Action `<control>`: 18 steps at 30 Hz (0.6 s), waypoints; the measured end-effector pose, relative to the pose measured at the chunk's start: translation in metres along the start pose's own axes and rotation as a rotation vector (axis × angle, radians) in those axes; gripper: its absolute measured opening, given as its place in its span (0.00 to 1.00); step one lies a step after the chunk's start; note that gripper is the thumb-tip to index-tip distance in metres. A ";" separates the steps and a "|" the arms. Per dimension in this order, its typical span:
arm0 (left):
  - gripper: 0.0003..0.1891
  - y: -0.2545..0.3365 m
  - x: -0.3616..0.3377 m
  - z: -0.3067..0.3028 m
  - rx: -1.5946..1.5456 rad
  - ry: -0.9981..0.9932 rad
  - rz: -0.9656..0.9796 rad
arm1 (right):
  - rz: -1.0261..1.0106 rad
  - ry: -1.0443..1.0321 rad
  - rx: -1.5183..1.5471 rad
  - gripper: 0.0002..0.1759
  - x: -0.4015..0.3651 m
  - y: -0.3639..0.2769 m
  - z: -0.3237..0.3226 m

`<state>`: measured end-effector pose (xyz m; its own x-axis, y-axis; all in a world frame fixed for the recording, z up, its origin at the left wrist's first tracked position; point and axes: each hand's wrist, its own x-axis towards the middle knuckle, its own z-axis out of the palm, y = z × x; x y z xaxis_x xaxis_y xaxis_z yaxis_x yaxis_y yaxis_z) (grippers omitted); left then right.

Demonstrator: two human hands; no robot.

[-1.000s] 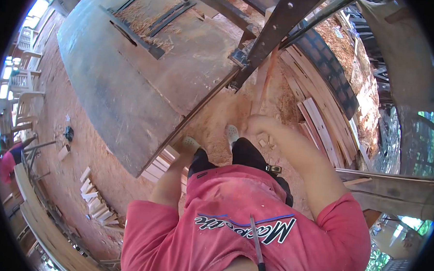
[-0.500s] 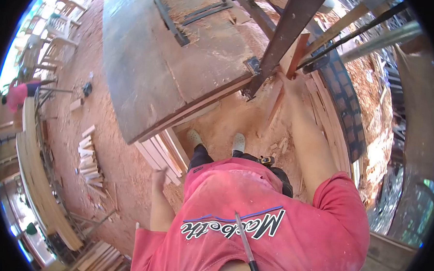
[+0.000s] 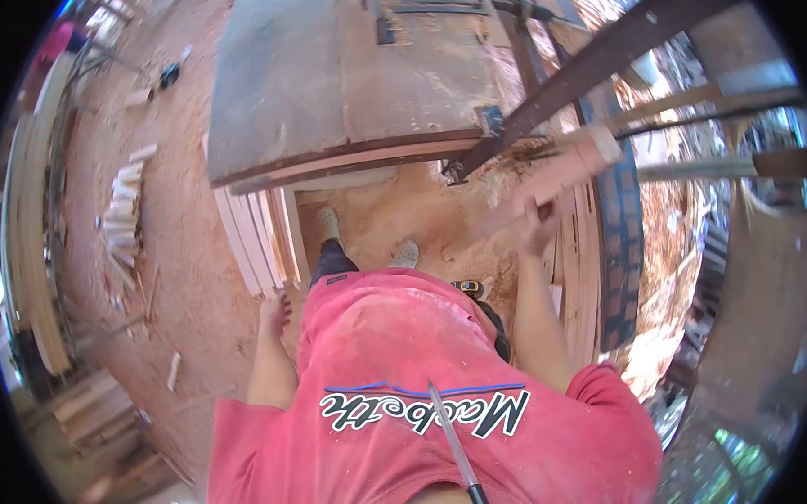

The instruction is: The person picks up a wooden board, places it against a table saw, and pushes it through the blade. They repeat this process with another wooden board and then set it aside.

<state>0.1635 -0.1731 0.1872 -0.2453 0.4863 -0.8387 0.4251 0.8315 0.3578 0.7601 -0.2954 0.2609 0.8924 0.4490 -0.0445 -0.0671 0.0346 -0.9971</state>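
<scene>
A wooden board [image 3: 565,172], blurred by motion, slants up to the right beside the table's near right corner. My right hand [image 3: 537,226] is closed on its lower edge. My left hand [image 3: 276,313] hangs at my left side with its fingers apart and nothing in it, just below the ends of several upright planks [image 3: 249,236]. The large worn table [image 3: 338,96] lies ahead of me, with a dark metal beam [image 3: 600,71] rising from its right corner. A pen [image 3: 454,439] hangs over my red shirt.
Stacked long planks [image 3: 575,277] stand on my right by a dark brick-patterned strip [image 3: 621,252]. Small wood pieces [image 3: 124,206] lie in a row on the sawdust-covered ground at left. Long boards [image 3: 37,227] are stacked farther left. Part of another person [image 3: 54,43] shows at upper left.
The board in my right hand has swung from steep to a lower slant, away from the beam. My right hand has moved down towards me. The view has shifted and turned.
</scene>
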 end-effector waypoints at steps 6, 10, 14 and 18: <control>0.24 0.065 -0.003 0.035 -0.107 0.096 0.321 | -0.237 -0.189 0.361 0.33 -0.037 -0.082 0.007; 0.28 0.105 0.016 0.071 0.053 0.065 0.580 | -0.217 -0.411 0.624 0.39 0.003 -0.106 0.003; 0.30 0.173 -0.061 0.101 0.257 -0.154 0.746 | -0.085 -0.817 0.719 0.48 0.004 -0.190 0.073; 0.32 0.214 -0.110 0.145 0.187 -0.630 1.007 | -0.101 -0.965 0.823 0.53 -0.003 -0.232 0.152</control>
<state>0.4076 -0.0874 0.2963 0.7166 0.6348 -0.2889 0.3137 0.0766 0.9464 0.7050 -0.1691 0.5017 0.2469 0.8652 0.4365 -0.5832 0.4924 -0.6461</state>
